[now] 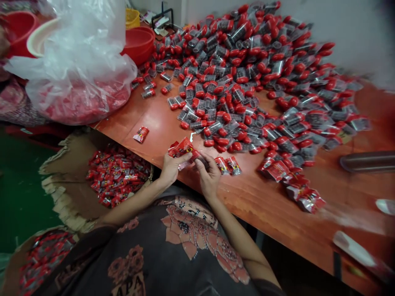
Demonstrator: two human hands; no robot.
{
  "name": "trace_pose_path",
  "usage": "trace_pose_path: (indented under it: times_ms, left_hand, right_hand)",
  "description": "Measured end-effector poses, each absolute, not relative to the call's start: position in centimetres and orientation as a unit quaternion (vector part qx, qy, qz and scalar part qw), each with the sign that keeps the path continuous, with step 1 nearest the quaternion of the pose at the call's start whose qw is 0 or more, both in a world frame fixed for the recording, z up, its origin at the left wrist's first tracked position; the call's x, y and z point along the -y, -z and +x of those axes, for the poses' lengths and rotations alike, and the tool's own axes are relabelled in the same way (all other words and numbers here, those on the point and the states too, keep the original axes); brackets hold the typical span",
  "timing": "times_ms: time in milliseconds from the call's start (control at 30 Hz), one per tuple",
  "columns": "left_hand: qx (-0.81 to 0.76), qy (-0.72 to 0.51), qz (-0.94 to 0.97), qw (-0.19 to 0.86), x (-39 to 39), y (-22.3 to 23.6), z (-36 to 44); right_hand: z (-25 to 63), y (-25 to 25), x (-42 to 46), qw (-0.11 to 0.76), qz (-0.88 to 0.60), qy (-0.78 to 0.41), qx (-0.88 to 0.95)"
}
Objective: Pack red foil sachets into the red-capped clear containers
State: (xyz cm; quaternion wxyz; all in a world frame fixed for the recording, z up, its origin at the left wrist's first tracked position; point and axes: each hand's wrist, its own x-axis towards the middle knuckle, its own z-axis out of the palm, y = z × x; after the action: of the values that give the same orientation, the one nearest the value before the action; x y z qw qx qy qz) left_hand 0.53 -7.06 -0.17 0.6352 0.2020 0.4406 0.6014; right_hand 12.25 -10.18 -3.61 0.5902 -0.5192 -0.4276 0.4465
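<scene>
My left hand [170, 167] is closed on a red printed plastic packet [185, 147] just above the table's front edge. My right hand [210, 176] pinches at the packet's right end, thumb against fingers; a small dark piece shows there, too covered to name. Two red packets [227, 165] lie flat to the right of my hands, and a single packet [141, 134] lies to the left. Behind my hands spreads a big heap of clear tubes with red caps [216, 109]. Farther right, a row of red packets [291, 181] overlaps on the table.
The reddish-brown table [154, 113] runs diagonally in front of me. A clear bag of red wrappers [83, 92] sits at the left, with red bowls [140, 43] behind. Below the edge, a cardboard box [66, 176] holds many packets. At right lie a brown cylinder [367, 161] and a whitish object [353, 246].
</scene>
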Motion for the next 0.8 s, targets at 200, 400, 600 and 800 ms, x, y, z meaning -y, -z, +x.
trace_pose_path:
  times_ms: [200, 400, 600, 800]
  left_hand:
    - [-0.446, -0.583, 0.210, 0.646, 7.4, 0.6, 0.6]
    - [-0.451, -0.577, 0.221, 0.644, 8.1, 0.9, 0.9]
    - [-0.451, -0.586, 0.218, 0.637, 7.6, 0.5, 0.7]
    - [-0.497, -0.581, 0.234, 0.600, 6.7, 0.1, -0.4]
  right_hand:
    - [11.6, 3.3, 10.5, 0.595, -0.499, -0.527, 0.346]
    - [12.2, 3.3, 10.2, 0.582, -0.497, -0.521, 0.378]
    - [12.5, 2.9, 10.2, 0.583, -0.496, -0.506, 0.397]
    - [12.5, 2.7, 10.2, 0.570, -0.511, -0.509, 0.393]
